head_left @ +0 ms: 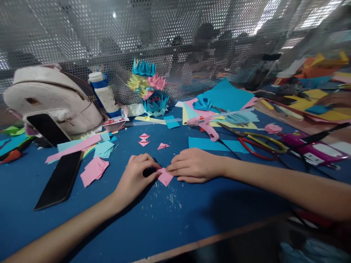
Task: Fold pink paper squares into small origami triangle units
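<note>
A small pink paper square (pixel 165 178) lies on the blue table, turned corner toward me. My left hand (pixel 138 170) pinches its left corner between thumb and index finger. Stretched out flat, the fingers of my right hand (pixel 194 166) touch the upper right edge, with the thumb lying apart from the paper. Just beyond are two folded pink triangles (pixel 144 139) close together and a single pink triangle (pixel 163 146). Left of my left hand sits a stack of pink paper squares (pixel 94 171). Tiny paper scraps are scattered in front of the square.
Left are a phone (pixel 59 180), a backpack (pixel 52 98) and a bottle (pixel 104 93). A paper flower model (pixel 150 89) stands at the back. Right are a pink glue gun (pixel 204 124) with its cord, scissors (pixel 263 144), a blue strip (pixel 222 144) and a purple device (pixel 312 148).
</note>
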`<state>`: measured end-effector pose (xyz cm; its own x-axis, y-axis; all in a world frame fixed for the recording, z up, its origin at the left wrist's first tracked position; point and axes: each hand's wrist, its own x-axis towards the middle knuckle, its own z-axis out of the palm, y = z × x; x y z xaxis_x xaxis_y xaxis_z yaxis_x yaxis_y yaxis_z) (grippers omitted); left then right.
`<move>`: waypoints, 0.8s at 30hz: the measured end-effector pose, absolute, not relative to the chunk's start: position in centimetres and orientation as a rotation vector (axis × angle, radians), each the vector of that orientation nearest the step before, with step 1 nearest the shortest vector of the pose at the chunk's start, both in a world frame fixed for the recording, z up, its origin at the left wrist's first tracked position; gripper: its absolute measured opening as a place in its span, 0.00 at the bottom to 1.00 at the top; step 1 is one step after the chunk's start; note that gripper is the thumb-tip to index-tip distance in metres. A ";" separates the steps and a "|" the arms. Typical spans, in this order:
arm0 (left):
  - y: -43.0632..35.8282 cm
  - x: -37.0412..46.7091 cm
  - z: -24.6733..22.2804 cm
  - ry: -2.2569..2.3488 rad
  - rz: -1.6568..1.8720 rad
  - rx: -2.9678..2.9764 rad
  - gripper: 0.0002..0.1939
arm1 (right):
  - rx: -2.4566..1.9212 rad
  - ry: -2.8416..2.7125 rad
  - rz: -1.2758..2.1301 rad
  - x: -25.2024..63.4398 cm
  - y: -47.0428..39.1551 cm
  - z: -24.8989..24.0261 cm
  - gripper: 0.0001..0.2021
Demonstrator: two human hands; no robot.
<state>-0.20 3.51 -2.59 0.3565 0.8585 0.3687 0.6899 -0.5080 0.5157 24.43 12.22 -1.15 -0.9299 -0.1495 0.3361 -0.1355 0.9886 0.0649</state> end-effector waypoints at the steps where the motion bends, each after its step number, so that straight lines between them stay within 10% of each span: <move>1: 3.5 -0.1 -2.6 1.378 0.894 2.349 0.05 | 0.208 -2.789 -0.048 24.5 12.2 -1.1 0.16; 24: 3.7 -0.5 -2.5 1.278 0.934 2.593 0.09 | 0.038 -2.750 0.022 24.4 12.5 -2.1 0.14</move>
<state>-0.45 3.75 -2.48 0.4585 0.7481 0.4797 0.6845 -0.6416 0.3461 24.38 12.45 -2.09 -0.9242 -0.0237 0.3811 -0.0298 0.9995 -0.0101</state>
